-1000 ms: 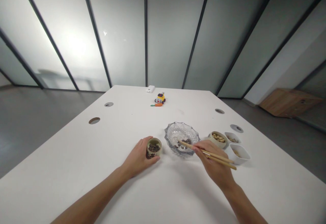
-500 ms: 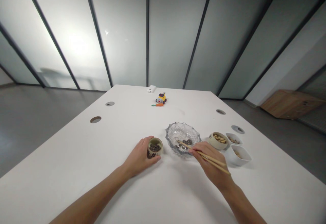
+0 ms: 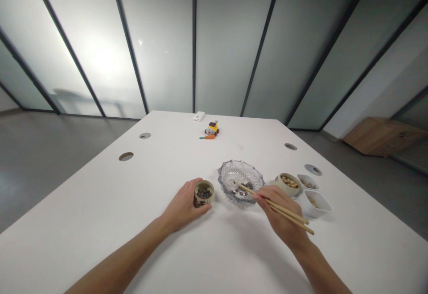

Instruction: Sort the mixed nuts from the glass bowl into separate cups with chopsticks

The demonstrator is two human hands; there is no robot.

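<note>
My left hand [image 3: 184,207] is wrapped round a small ceramic cup [image 3: 201,202] with dark lettering, which stands on the white table. Dark beads or beans [image 3: 203,193] lie inside the cup. My right hand [image 3: 281,213] grips a pair of wooden chopsticks [image 3: 290,216], their tips reaching into a scalloped clear glass bowl [image 3: 234,165]. Several dark round pieces [image 3: 246,187] are scattered over the right part of that bowl's bottom. Whether the tips pinch a piece is too small to tell.
Right of the glass bowl stand a ceramic cup of peanuts [image 3: 288,185] and two white dishes, a rear dish [image 3: 307,181] and a front dish [image 3: 314,204]. Farther back are a toy car [image 3: 212,129], a toy carrot [image 3: 207,137] and a white box [image 3: 199,116]. Holes [image 3: 126,156] pierce the table [image 3: 160,164].
The chopsticks have shifted in my right hand, their rear ends swinging right and slightly down. Their tips have moved slightly within the glass bowl. My left hand stays on the cup.
</note>
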